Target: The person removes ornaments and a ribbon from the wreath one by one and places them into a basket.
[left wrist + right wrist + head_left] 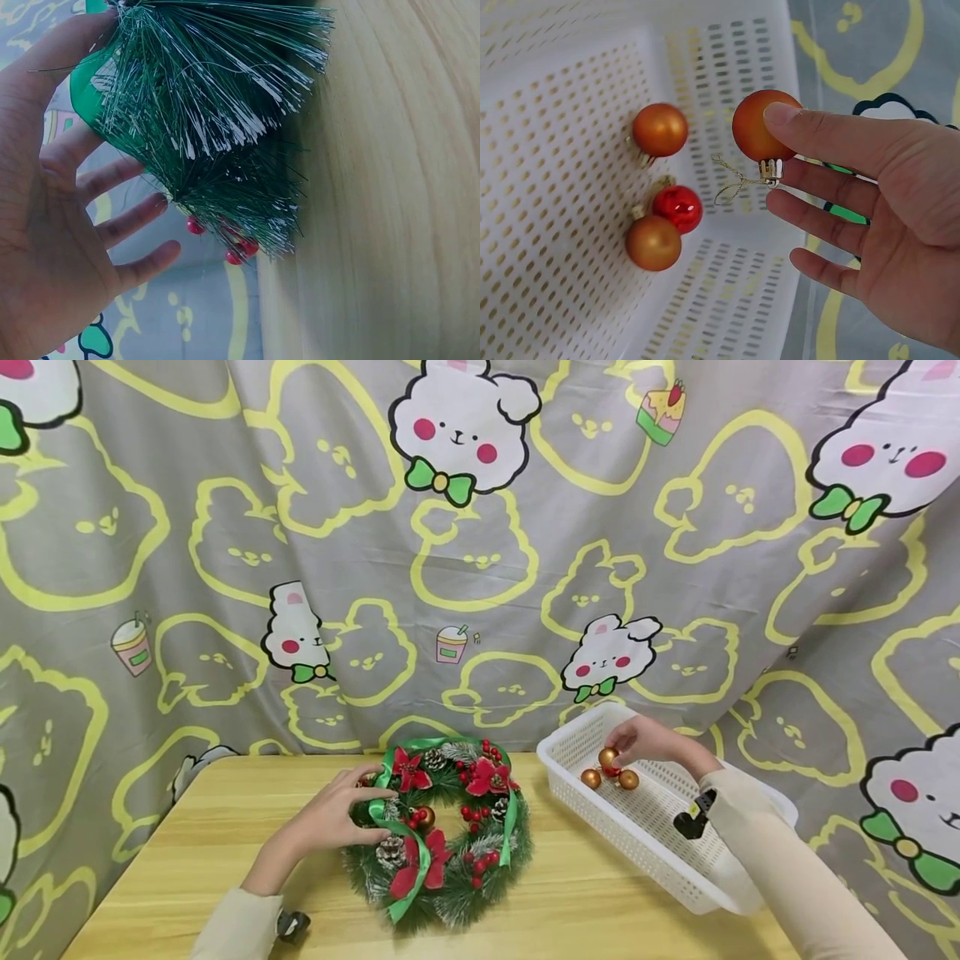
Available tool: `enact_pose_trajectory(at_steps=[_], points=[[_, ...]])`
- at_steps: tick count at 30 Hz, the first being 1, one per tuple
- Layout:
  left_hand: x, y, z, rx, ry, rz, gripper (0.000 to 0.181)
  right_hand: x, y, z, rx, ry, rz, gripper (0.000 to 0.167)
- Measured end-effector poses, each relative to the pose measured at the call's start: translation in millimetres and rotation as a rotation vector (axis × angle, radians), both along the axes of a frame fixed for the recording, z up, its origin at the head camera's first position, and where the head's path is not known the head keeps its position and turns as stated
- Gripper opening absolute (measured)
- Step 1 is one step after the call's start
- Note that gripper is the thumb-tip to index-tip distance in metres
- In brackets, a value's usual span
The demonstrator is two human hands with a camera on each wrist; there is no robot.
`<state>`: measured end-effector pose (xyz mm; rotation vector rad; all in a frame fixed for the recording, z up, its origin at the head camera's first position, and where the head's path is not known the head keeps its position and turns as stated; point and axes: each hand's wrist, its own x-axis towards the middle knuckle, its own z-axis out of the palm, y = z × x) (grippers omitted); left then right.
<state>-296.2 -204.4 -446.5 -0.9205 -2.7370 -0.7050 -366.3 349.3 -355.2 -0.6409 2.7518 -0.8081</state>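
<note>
A green Christmas wreath [457, 897] with red flowers, pinecones, berries and a green ribbon [512, 822] lies on the table. At its left side my left hand [333, 814] touches it with spread, mostly straight fingers; the left wrist view shows the palm [52, 247] beside the needles. A gold ball ornament [425, 817] sits on the wreath. Over the far end of a white basket [637, 853], my right hand [654, 741] pinches a matte gold ball ornament [756, 124] with a thin gold loop. Below are two gold balls [660, 130] and a shiny red ball [681, 208].
The wooden table [213, 827] carries both the wreath and the perforated basket, which stands to the right of the wreath. A grey patterned curtain [480, 693] hangs right behind the table's back edge.
</note>
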Motion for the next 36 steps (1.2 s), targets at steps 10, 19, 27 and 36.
enact_pose_trajectory(at_steps=[10,19,27,36], points=[[1.0,0.6,0.0,-0.003,-0.008,-0.002,0.058,1.5,-1.2,-16.5,0.09,-0.006,0.044,0.021],[-0.9,-0.6,-1.2,0.0,-0.004,0.002,0.058,2.4,-3.6,-27.3,0.141,0.043,0.079,0.024],[-1.0,-1.1,-1.6,-0.007,-0.008,0.007,0.059,2.9,-3.1,-39.8,0.148,0.088,0.069,0.021],[-2.8,-0.9,-2.8,0.001,-0.013,0.005,0.058,-0.5,-2.2,-50.5,0.187,0.18,0.063,0.018]])
